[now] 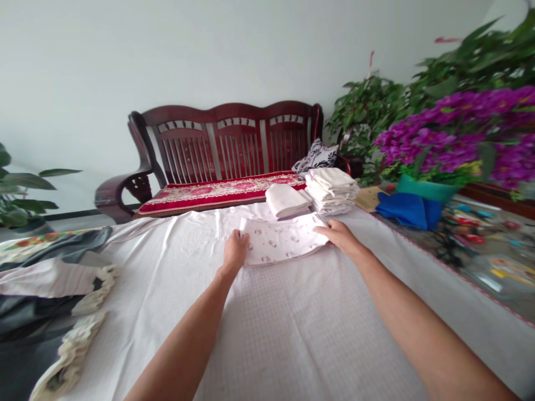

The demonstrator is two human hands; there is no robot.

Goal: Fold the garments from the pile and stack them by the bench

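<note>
A white cloth with a small printed pattern (284, 240), folded into a long strip, lies across the middle of the sheet-covered table. My left hand (236, 249) grips its left end, with the thumb on top. At the right end, my right hand (339, 234) pinches the cloth's upper corner between thumb and fingers. Just behind it sits a folded white cloth (287, 201). Beside that, to the right, rises a stack of folded white cloths (331, 192).
A white sheet (175, 312) covers the table. Rumpled clothes (50, 278) lie at the left. On the right are a blue cloth (412, 210), cluttered small items and purple flowers (463, 136). A dark wooden bench (234, 139) stands behind, against the wall.
</note>
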